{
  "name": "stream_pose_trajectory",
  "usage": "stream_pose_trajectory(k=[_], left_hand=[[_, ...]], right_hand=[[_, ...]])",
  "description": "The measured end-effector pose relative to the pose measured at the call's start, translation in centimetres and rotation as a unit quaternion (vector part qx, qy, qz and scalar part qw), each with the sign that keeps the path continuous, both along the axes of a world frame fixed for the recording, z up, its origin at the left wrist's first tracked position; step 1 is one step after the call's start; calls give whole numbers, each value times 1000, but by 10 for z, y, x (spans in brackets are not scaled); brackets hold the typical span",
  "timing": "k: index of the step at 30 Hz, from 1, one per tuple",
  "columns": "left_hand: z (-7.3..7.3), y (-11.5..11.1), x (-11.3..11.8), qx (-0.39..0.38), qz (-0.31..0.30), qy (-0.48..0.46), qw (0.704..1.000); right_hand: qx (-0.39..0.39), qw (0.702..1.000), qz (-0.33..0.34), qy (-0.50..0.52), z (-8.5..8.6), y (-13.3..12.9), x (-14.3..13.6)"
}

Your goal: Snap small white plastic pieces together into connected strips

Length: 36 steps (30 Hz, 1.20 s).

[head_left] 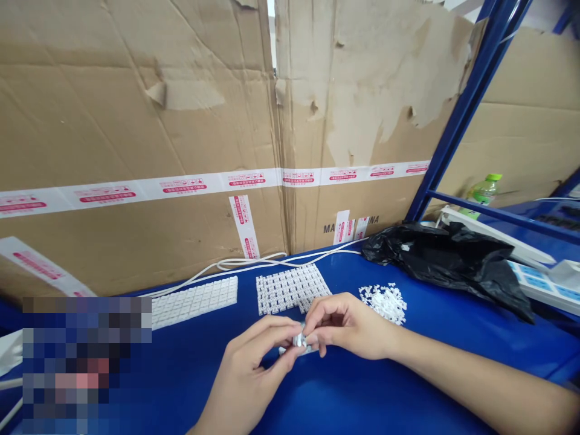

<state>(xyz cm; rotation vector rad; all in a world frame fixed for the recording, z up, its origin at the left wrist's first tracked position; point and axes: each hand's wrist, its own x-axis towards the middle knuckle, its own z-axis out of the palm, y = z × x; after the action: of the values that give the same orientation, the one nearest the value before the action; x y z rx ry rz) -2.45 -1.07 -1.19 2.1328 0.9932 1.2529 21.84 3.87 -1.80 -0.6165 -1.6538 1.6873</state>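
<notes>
Between the fingertips of both hands is a small white plastic piece (299, 340), partly hidden by the fingers. My left hand (256, 356) pinches it from the left with thumb and forefinger. From the right, my right hand (339, 326) grips it with closed fingers. Just behind the hands lies a block of white parts set out in rows (290, 285). A second panel of white parts (199, 299) rests farther left. Beyond my right wrist sits a loose pile of tiny white pieces (385, 303).
Tall cardboard sheets (136, 121) with printed tape stand along the back of the blue table (190, 374). White cables (226, 263) run along their foot. A black plastic bag (444, 254) lies at the right, near a blue metal frame (462, 109) and a bottle (483, 194).
</notes>
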Motion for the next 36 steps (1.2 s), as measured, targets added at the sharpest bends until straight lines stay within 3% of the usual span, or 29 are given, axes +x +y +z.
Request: stream_pose_trajectory(k=[13,18,26,30,36], left_hand=[[-2,0,-1,-46,0,-29,999],[1,-1,-3,-6,21,22,1000],[-3,5,-7,-29,66,54,996],[-6,3,-7,-39,27,108,993],[-7,-1,-6,-3,-39,251,967]], right_hand=[[-53,998,-33,8,2,-4,-5],[-85,996,-12,9,-1,-6,-7],[-18,999,-42,12,8,2,3],[29,997,-62,23,12,8,11],[-35,997,-60,16,9,11,11]])
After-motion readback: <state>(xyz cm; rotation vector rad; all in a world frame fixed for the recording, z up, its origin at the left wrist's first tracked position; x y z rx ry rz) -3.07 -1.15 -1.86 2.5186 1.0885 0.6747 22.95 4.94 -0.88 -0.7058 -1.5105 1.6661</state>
